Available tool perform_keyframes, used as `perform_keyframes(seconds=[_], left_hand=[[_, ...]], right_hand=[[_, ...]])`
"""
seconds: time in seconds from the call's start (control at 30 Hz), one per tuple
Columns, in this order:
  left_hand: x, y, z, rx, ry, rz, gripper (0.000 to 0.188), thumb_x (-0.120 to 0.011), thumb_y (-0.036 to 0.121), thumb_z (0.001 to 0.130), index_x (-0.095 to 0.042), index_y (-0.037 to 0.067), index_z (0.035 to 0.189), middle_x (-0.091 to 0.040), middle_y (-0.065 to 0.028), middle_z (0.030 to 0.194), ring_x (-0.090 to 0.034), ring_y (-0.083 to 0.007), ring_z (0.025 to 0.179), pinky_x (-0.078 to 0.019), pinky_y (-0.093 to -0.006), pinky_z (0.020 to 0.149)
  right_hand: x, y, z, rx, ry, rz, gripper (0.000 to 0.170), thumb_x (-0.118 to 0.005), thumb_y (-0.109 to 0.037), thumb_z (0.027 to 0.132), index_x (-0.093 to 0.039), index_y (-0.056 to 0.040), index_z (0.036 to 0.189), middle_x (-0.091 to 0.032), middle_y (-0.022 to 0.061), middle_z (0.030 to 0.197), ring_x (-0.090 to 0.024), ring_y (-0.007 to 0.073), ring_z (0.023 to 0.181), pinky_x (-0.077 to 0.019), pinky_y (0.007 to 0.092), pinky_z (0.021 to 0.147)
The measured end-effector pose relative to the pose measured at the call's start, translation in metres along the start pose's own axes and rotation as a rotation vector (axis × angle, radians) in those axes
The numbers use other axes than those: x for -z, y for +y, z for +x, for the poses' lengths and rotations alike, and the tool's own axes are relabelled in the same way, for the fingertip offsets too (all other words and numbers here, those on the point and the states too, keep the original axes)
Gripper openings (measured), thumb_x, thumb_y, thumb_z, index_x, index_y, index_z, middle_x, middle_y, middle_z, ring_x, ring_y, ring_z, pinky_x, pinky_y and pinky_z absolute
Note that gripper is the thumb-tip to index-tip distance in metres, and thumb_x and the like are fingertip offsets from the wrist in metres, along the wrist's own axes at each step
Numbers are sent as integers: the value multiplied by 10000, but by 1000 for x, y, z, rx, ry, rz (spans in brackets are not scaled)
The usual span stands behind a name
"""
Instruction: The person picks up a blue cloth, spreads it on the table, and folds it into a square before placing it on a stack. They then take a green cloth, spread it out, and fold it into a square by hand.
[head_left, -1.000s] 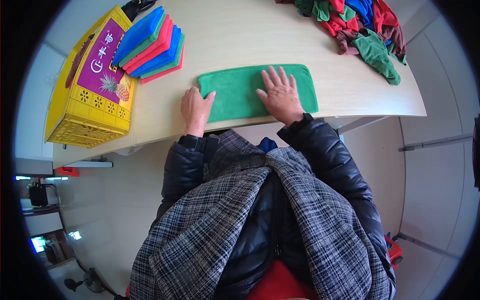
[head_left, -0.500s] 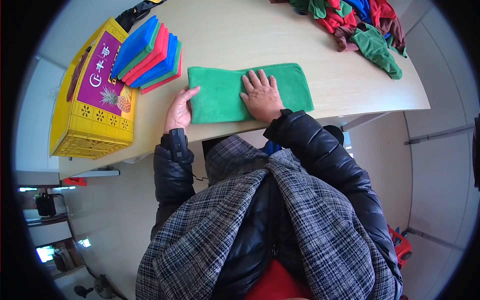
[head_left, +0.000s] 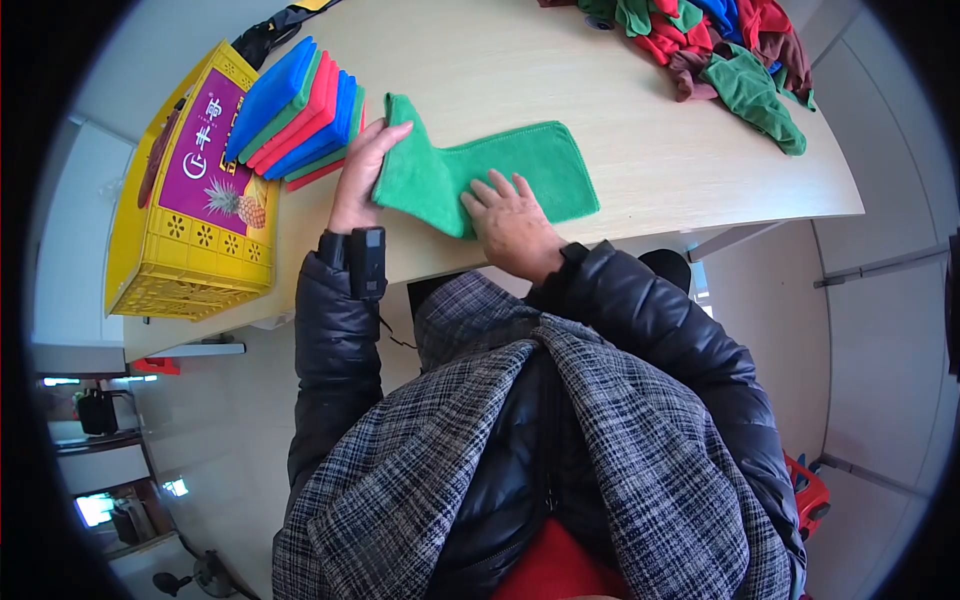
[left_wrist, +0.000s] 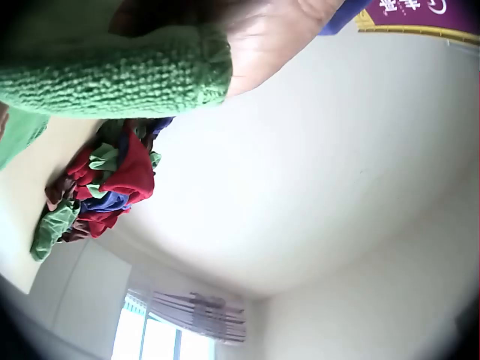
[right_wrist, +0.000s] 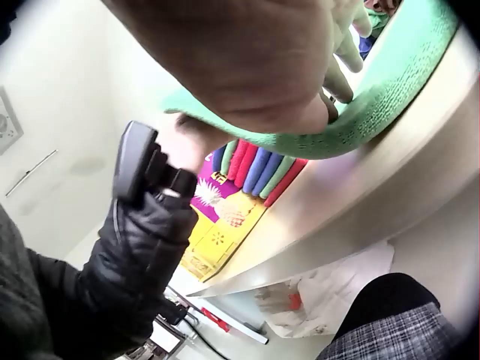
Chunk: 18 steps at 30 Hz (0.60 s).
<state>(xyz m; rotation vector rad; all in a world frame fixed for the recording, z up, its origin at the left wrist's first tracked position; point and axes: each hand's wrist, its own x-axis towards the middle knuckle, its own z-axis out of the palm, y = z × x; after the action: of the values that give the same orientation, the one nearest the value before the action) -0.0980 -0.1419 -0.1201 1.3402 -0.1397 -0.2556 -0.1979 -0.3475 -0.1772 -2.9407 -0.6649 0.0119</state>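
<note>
A folded green cloth (head_left: 530, 165) lies near the table's front edge, its left end raised and bent upward. My left hand (head_left: 362, 168) grips that raised end, thumb on the near face and the other fingers behind it. In the left wrist view, the cloth's folded edge (left_wrist: 112, 86) runs up to the palm (left_wrist: 274, 45). My right hand (head_left: 512, 225) rests on the middle of the cloth with its fingers extended, at the foot of the bend. From the right wrist view, the cloth (right_wrist: 390, 97) curves up from under this hand (right_wrist: 247, 67) toward the left one.
A leaning stack of folded blue, green and red cloths (head_left: 310, 110) stands just beyond my left hand, beside a yellow crate (head_left: 195, 255) with a purple panel. Crumpled cloths (head_left: 725, 60) in several colours are heaped at the table's far right. A black item (head_left: 265, 38) lies behind the crate.
The green cloth lay flat and has shifted left. My left hand has taken its left end and lifted it. My right hand has slid left and nearer the front edge.
</note>
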Motion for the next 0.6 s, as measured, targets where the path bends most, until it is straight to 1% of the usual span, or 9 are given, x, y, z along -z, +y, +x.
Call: perform_keyframes(seconds=[0.1,0.2,0.27,0.3,0.37,0.4,0.5,0.53,0.6], left_hand=[[-26,-3,15,-19,-19,102,171,-699,196,908,-651,48,980,-638,0,842,-622,-99,740,-495,-271,663],[-62,-15,30,-39,-48,223,155,-712,197,888,-649,56,887,-622,13,778,-606,-90,702,-476,-271,644],[-85,-35,44,-96,-95,352,181,-725,186,854,-638,45,782,-610,13,701,-583,-88,647,-455,-284,589],[-96,-45,51,-98,-105,359,181,-725,186,854,-638,45,782,-610,13,701,-583,-88,647,-455,-284,589],[-114,-68,65,-97,-121,523,253,-736,233,799,-635,12,728,-638,-64,649,-614,-165,584,-474,-344,565],[-123,-75,67,-99,-135,531,253,-736,233,799,-635,12,728,-638,-64,649,-614,-165,584,-474,-344,565],[-146,-91,73,-129,-104,886,240,-755,213,809,-610,29,755,-589,-30,632,-575,-131,550,-467,-332,514],[-149,-96,74,-133,-123,897,240,-755,213,809,-610,29,755,-589,-30,632,-575,-131,550,-467,-332,514],[-157,-105,73,-136,-77,983,265,-756,218,800,-597,9,767,-586,-43,617,-598,-158,532,-484,-352,490]], right_hand=[[-16,-4,-30,120,78,-16,603,-586,-306,927,-462,-36,1451,-421,154,1524,-313,351,1463,-253,545,1185],[-30,-3,-54,158,118,33,654,-623,-328,898,-456,-27,1455,-408,158,1534,-306,349,1468,-235,542,1195],[-34,-1,-60,173,144,58,681,-642,-339,884,-453,-23,1456,-401,160,1540,-303,348,1471,-226,540,1200],[-36,0,-61,186,138,58,709,-658,-351,867,-449,-17,1457,-392,161,1546,-298,349,1473,-221,538,1203],[-36,3,-63,207,129,58,767,-690,-375,834,-442,-5,1459,-374,163,1559,-290,350,1477,-210,533,1209],[-36,5,-64,193,139,60,767,-690,-375,834,-442,-5,1459,-374,163,1559,-290,350,1477,-210,533,1209],[-38,10,-66,207,76,82,792,-698,-398,821,-440,-13,1463,-400,176,1542,-310,345,1469,-197,532,1215],[-41,10,-67,190,87,88,792,-698,-398,821,-440,-13,1463,-400,176,1542,-310,345,1469,-197,532,1215],[-50,12,-68,207,310,60,660,-608,-333,849,-487,-38,1428,-483,147,1466,-371,334,1416,-196,519,1219]])
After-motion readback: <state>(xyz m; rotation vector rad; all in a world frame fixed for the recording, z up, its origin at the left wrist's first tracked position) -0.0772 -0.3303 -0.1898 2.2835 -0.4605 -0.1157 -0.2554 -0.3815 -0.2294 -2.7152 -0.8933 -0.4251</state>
